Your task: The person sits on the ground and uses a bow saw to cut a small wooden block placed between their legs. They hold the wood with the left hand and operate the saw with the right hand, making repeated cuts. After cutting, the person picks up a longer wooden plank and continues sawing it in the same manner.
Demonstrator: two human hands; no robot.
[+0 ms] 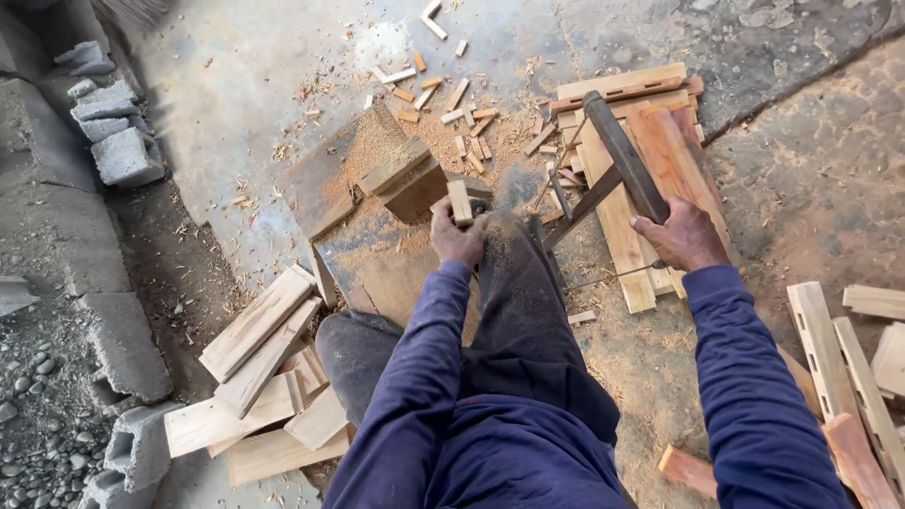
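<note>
Left hand (456, 236) on wood strip (459, 201)

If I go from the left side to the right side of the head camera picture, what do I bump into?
Grey concrete blocks → pile of pale boards → left hand holding a small wood piece → right hand on the frame saw → wooden slats.

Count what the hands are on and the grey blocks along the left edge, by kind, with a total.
Small pale wooden block under the left hand: 1
Wooden-framed bow saw gripped by the right hand: 1
Grey concrete blocks at the left edge: at least 6 in view, some cut off by the frame
Total: at least 8
</note>
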